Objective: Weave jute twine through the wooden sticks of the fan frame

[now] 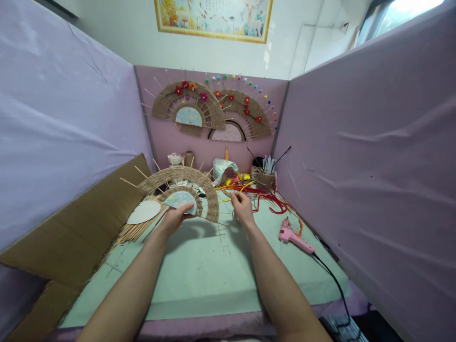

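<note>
My left hand grips the base of a half-round woven fan made of jute cord on wooden sticks, with a pale patterned paper centre, and holds it upright above the green table mat. My right hand is just right of the fan, fingers pinched on a thin strand of jute cord that runs from the fan's edge. Loose cord lies under that hand.
A pink glue gun with a black cable lies on the right. Red and orange strips, a cup of tools and cord spools stand at the back. Loose sticks and cardboard lie left. Two finished fans hang on the back partition.
</note>
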A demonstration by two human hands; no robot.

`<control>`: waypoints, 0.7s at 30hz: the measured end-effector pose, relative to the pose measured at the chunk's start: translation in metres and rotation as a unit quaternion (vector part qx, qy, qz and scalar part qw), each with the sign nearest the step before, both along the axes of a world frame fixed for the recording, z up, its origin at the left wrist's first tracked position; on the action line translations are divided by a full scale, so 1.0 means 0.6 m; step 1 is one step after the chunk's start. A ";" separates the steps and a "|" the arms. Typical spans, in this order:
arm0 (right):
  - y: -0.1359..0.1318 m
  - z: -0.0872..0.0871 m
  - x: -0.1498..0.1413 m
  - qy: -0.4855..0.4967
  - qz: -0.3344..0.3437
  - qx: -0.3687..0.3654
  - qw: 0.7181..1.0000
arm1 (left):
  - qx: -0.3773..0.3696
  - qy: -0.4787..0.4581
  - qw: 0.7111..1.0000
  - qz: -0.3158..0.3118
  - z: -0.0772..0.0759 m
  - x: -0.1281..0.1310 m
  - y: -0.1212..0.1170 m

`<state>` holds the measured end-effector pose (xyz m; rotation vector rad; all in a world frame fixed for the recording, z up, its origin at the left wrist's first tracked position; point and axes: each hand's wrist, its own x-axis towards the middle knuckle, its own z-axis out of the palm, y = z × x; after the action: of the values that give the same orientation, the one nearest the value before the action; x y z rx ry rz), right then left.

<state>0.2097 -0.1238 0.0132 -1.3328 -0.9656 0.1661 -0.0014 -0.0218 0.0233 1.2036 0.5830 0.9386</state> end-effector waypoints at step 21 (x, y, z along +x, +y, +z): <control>-0.009 0.019 -0.004 0.043 0.061 0.017 0.997 | -0.061 -0.137 0.988 0.044 0.016 -0.002 0.002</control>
<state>0.2071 -0.1290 0.0244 -1.2265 -0.9731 0.2966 -0.0024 -0.0208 0.0330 0.9255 0.4675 1.1062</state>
